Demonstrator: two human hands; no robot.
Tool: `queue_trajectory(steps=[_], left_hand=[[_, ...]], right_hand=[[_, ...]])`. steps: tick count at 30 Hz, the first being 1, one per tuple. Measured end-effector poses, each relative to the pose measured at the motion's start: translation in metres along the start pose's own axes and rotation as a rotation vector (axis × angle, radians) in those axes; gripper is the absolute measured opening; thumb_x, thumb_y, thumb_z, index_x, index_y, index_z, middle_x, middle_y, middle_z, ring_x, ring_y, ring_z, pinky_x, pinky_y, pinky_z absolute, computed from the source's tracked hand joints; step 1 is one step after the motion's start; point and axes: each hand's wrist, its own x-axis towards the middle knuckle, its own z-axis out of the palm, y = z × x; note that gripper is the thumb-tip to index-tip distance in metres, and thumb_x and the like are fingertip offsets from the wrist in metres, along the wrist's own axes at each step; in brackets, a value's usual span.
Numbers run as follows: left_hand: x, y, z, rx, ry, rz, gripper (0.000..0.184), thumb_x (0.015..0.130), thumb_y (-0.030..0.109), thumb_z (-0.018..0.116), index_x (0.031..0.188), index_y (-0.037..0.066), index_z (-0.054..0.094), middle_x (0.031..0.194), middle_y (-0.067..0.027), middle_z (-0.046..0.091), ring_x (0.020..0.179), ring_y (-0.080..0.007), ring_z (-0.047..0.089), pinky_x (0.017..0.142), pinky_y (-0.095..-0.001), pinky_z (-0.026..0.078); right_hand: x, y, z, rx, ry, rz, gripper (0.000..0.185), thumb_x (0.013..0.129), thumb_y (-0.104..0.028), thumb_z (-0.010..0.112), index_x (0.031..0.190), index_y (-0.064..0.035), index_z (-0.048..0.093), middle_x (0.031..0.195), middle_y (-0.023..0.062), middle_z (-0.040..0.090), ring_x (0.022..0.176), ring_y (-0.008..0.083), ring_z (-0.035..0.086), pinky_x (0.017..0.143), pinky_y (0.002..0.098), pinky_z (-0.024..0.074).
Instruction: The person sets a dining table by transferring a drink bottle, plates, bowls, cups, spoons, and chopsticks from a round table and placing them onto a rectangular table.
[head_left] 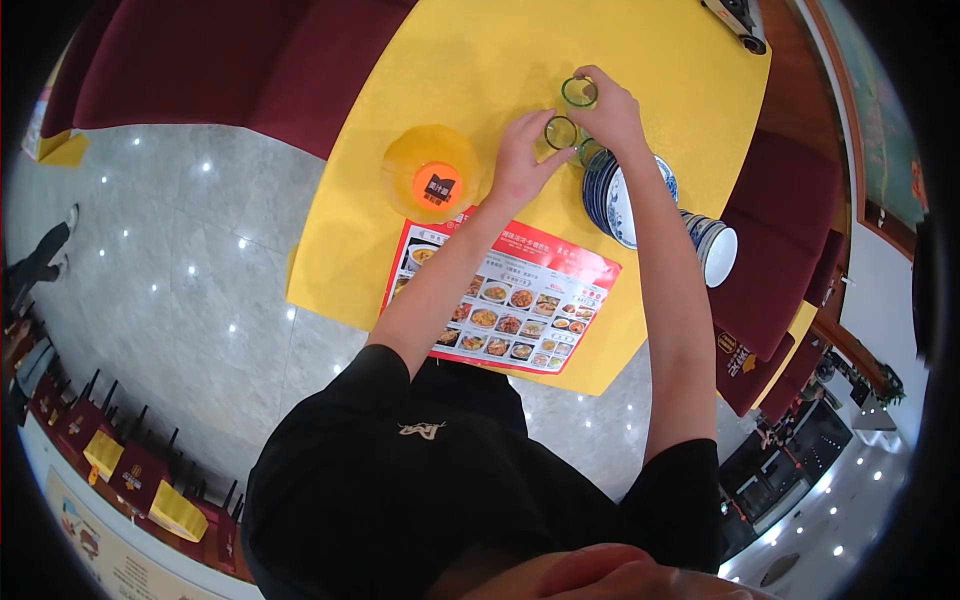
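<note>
Green-rimmed cup (579, 92) sits in the right hand's (612, 118) curled fingers; the left hand's (518, 168) fingers and thumb hold another cup (562, 133), just bodyward, with stacked plates (621, 208) nearer the right.

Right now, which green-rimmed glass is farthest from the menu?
The glass in the right hand; another glass at the left hand and a third beside the stacked plates sit closer.

Both hands' fingers (545, 152) touch green-rimmed glasses (562, 132) above the red menu (520, 300).
</note>
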Motion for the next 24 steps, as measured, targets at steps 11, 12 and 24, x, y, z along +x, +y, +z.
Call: queue_trajectory(steps=[11, 12, 24], left_hand=[[-0.004, 0.001, 0.002, -0.068, -0.041, -0.043, 0.054, 0.079, 0.020, 0.077, 0.124, -0.002, 0.057, 0.123, -0.0192, 0.060, 0.115, -0.0308, 0.058, 0.098, -0.0366, 0.045], [-0.004, 0.002, 0.002, -0.086, -0.039, -0.048, 0.054, 0.080, 0.021, 0.077, 0.124, -0.002, 0.057, 0.123, -0.0190, 0.060, 0.116, -0.0304, 0.057, 0.099, -0.0365, 0.044], [-0.080, 0.078, -0.034, -0.109, -0.106, -0.129, 0.032, 0.084, 0.010, 0.064, 0.114, 0.001, 0.057, 0.108, -0.0131, 0.059, 0.108, -0.0252, 0.055, 0.090, -0.0358, 0.044]], right_hand=[[-0.001, 0.017, -0.013, -0.106, -0.324, 0.001, 0.061, 0.064, -0.023, 0.074, 0.122, -0.0206, 0.054, 0.113, 0.0096, 0.067, 0.110, 0.0282, 0.061, 0.095, 0.0469, 0.0349], [-0.001, 0.020, -0.011, -0.105, -0.325, 0.004, 0.061, 0.064, -0.023, 0.074, 0.122, -0.0206, 0.054, 0.113, 0.0096, 0.067, 0.110, 0.0282, 0.061, 0.095, 0.0469, 0.0349], [-0.166, -0.055, -0.032, 0.520, 0.346, 0.010, 0.042, 0.080, -0.005, 0.059, 0.122, -0.0065, 0.058, 0.123, 0.0128, 0.061, 0.117, 0.0316, 0.055, 0.098, 0.0430, 0.0429]])
